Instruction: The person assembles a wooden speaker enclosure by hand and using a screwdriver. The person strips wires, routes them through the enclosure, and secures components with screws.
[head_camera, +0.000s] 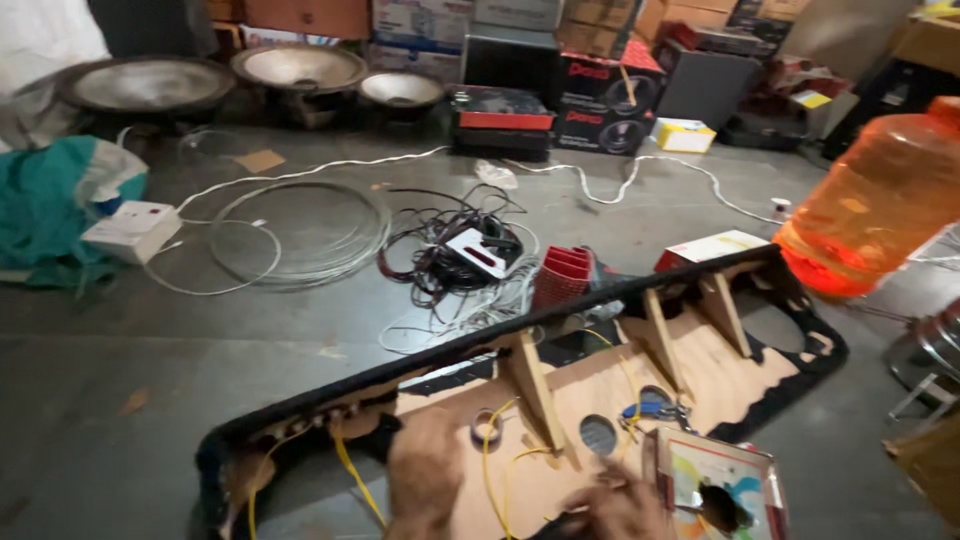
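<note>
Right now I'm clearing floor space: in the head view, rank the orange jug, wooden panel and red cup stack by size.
1. Wooden panel
2. Orange jug, though it sits near the camera
3. Red cup stack

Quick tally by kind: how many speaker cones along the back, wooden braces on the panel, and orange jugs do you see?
Speaker cones: 3
Wooden braces on the panel: 3
Orange jugs: 1
Total: 7

Our board on the floor, clutter beyond it

We see the wooden panel (600, 390) at 6 o'clock, tangled cables (455, 255) at 12, the water jug (880, 200) at 2, the wire coil (300, 230) at 10.
</note>
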